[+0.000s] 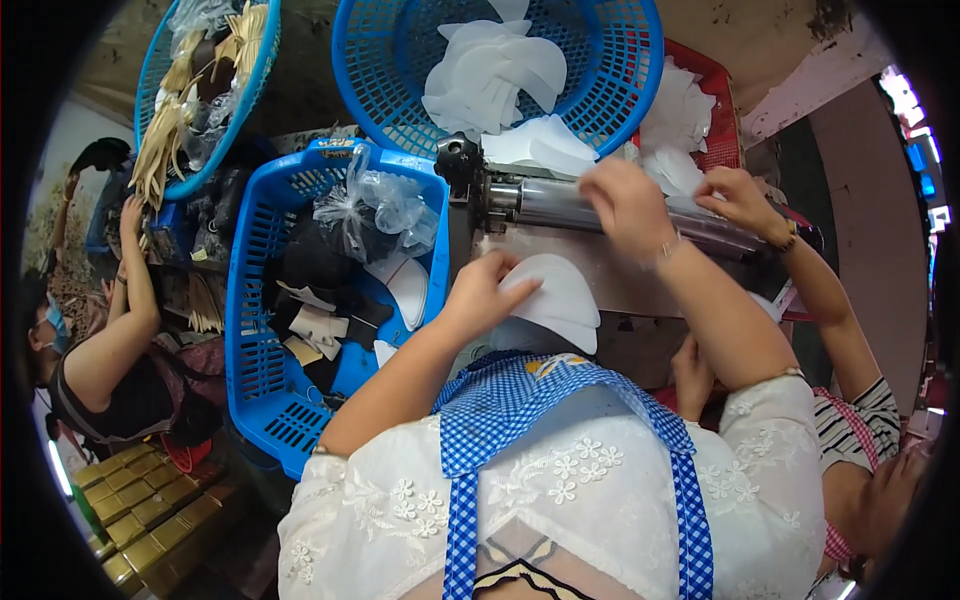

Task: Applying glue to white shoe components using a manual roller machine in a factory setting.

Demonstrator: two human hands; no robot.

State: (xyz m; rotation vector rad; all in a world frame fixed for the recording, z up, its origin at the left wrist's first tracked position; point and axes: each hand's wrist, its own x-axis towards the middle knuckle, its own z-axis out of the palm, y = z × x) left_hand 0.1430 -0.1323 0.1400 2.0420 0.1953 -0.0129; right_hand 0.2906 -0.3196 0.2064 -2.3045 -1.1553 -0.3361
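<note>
My left hand (pixel 487 295) is closed on a small stack of white, curved flat pieces (pixel 560 300), its thumb lying on top of them in front of my apron. Above the shiny metal roller (pixel 560 205) of a machine, my right hand (pixel 632 208) is smeared by motion. Its fingers look bent, and whether they hold anything does not show. More white pieces (pixel 545 145) lie loose behind the roller. A co-worker's hand (pixel 742 205) reaches over the right part of the roller, and that person's other hand (pixel 690 375) is lower down, partly hidden by my right arm.
Behind the machine, a round blue basket (pixel 362 75) holds white pieces, beside a red crate (pixel 722 120). Left of me, a blue crate (pixel 240 330) contains dark scraps and plastic bags. Another blue basket (pixel 262 70) stands farther back. A second person (pixel 100 380) works at far left.
</note>
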